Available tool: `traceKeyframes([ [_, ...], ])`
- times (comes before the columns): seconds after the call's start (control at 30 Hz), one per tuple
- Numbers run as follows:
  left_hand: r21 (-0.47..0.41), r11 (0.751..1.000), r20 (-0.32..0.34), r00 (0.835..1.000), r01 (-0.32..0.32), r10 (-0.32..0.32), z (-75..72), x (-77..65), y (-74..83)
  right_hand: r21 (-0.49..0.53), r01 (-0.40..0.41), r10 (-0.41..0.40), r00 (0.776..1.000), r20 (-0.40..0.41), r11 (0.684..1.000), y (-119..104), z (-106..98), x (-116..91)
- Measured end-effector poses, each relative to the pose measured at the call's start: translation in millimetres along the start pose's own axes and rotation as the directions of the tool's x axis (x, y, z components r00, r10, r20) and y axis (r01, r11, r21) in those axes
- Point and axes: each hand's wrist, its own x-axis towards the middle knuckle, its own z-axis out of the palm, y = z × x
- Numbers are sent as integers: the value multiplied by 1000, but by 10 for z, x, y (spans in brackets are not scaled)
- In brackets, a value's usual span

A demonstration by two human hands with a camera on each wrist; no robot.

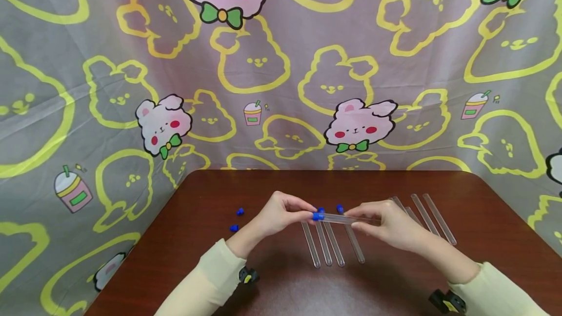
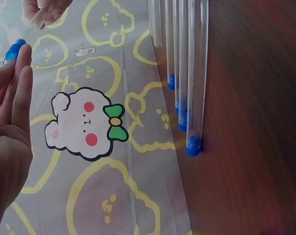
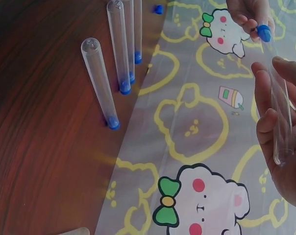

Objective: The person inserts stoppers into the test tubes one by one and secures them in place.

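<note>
Above the table, my right hand [image 1: 392, 221] grips a clear test tube [image 1: 339, 218] between thumb and fingers, its rounded end lying toward the palm in the right wrist view. My left hand [image 1: 281, 212] pinches the blue cap [image 1: 316, 216] at the tube's mouth. In the head view the tube is held nearly level, cap to the left. Below the hands lie several capped tubes [image 1: 333, 247], side by side with blue caps at their far ends. The right wrist view shows the cap [image 3: 264, 33] on the end of the held tube.
Two loose blue caps, a near one [image 1: 234, 228] and a far one [image 1: 240, 211], lie at the left of the brown table [image 1: 272, 272]. Several uncapped tubes [image 1: 439, 218] lie at the right. A patterned cloth [image 1: 281, 72] hangs behind the table.
</note>
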Motion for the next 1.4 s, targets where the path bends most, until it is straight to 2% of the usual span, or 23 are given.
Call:
traceKeyframes([
  [0.3, -4, 999, -13, 999, 42, -42, -55, -45, 30, -76, -19, 18, 1000, -16, 997, 48, -33, -13],
  [0.53, 97, 994, -23, 998, 53, -51, -76, -109, 109, -84, -24, 20, 999, -46, 996, 70, -40, -26],
  [0.83, 78, 996, -37, 998, 49, -47, -159, -197, -23, -197, -52, 32, 994, -104, 979, 125, -79, -39],
  [1.13, 168, 980, -83, 992, 104, -91, -261, -258, -139, -260, -100, 75, 992, -104, 960, 187, -122, -74],
  [1.4, 250, 965, -113, 992, 82, -55, -333, -381, -178, -303, -114, 79, 989, -126, 946, 289, -114, -118],
])
